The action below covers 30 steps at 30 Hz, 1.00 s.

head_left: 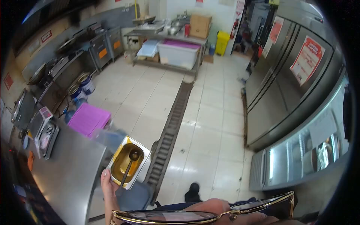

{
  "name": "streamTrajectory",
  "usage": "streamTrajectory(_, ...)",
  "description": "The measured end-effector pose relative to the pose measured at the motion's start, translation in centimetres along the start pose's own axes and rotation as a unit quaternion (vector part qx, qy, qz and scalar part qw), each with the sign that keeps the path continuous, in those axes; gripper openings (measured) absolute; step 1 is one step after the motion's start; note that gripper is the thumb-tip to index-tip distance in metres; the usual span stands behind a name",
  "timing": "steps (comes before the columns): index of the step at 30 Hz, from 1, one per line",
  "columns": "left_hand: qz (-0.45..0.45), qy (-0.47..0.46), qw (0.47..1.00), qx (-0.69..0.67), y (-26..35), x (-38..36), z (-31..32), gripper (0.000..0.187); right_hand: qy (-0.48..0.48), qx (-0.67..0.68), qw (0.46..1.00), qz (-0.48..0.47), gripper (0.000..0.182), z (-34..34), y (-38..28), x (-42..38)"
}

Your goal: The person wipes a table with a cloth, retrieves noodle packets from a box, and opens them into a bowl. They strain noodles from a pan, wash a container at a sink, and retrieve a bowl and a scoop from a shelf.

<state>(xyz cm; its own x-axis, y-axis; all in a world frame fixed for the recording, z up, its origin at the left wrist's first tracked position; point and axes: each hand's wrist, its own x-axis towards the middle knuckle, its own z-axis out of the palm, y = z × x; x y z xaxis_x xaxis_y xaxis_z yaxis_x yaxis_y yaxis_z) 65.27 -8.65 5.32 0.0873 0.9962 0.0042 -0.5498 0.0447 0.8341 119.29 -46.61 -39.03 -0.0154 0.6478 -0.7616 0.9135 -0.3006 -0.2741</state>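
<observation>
Gripping rectangular steel pan (129, 162), left hand (108, 187)

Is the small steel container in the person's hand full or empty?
Partly filled. The steel container, held level by the left hand, shows a golden-brown liquid inside, with a ladle resting in it. How deep the liquid is cannot be told.
</observation>
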Motion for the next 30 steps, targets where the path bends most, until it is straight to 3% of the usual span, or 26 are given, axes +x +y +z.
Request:
streamTrajectory(3,-0.019,0.097,0.994,0.035,-6.0,4.9,10.6,0.026,0.027,0.102,0.985,0.135,0.036,-10.7,8.1,-6.8)
streamTrajectory(5,-0.082,0.095,0.992,0.012,-9.5,8.5,16.0,0.026,0.06,0.142,0.974,0.164,0.036,-17.7,12.4,-7.4)
streamTrajectory(7,-0.11,0.096,0.989,0.011,-12.0,11.4,21.0,0.024,0.08,0.161,0.968,0.176,0.036,-24.4,16.3,-6.1)
streamTrajectory(10,-0.129,0.061,0.99,0.023,-15.1,17.1,28.4,0.02,0.258,0.263,0.898,0.241,0.043,-34.3,21.7,1.9)
streamTrajectory(13,-0.139,0.007,0.99,0.003,-20.1,24.4,32.8,0.02,0.299,0.373,0.852,0.211,0.041,-43.7,22.8,4.6)
streamTrajectory(14,-0.147,0.011,0.989,0.0,-21.6,26.9,35.0,0.02,0.309,0.356,0.855,0.216,0.036,-46.0,23.4,5.8)
streamTrajectory(16,-0.155,-0.02,0.987,0.032,-26.2,32.7,37.8,0.021,0.308,0.364,0.849,0.229,0.035,-50.9,22.9,5.5)
streamTrajectory(18,-0.177,-0.038,0.983,0.036,-29.6,38.6,43.2,0.021,0.311,0.386,0.851,0.174,0.039,-48.8,28.0,8.6)
streamTrajectory(19,-0.183,-0.099,0.976,0.059,-31.4,41.8,45.6,0.022,0.197,0.316,0.869,0.326,0.042,-43.2,33.1,14.0)
streamTrajectory(20,-0.196,-0.101,0.972,0.076,-32.8,44.6,48.7,0.023,0.139,0.3,0.885,0.329,0.042,-44.1,32.4,12.3)
streamTrajectory(23,-0.2,-0.15,0.961,0.119,-39.1,53.6,56.2,0.025,0.109,0.362,0.864,0.333,0.043,-51.1,31.0,9.5)
streamTrajectory(30,-0.264,-0.157,0.949,0.07,-48.4,70.5,74.6,0.03,0.135,0.406,0.84,0.334,0.043,-66.0,39.1,18.1)
